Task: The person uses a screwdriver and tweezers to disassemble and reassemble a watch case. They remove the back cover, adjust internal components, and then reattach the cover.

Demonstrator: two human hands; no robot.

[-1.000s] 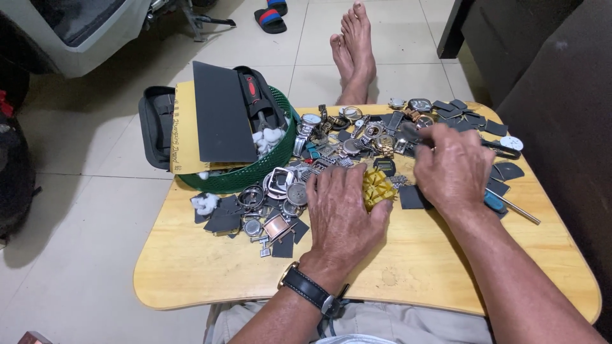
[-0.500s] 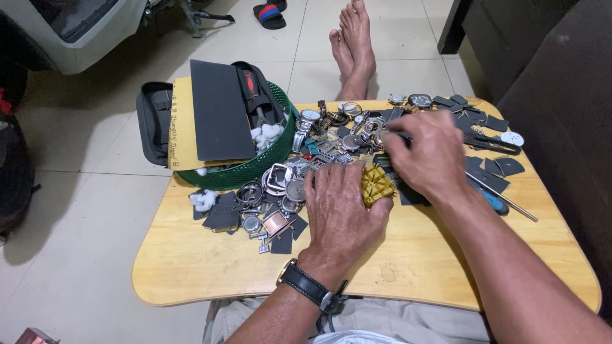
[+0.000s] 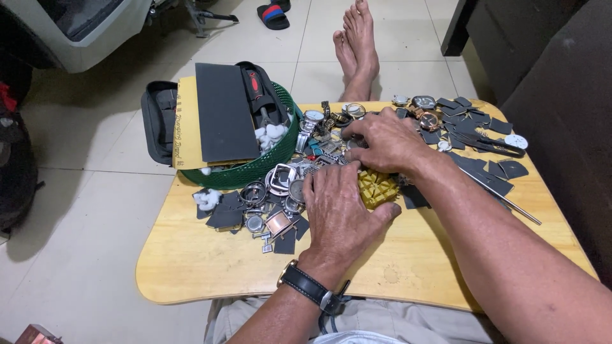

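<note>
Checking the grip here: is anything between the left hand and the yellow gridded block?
Nothing visible. The left hand lies directly on the yellow gridded block, thumb along its near edge. The right hand rests just behind it among the watch parts.
</note>
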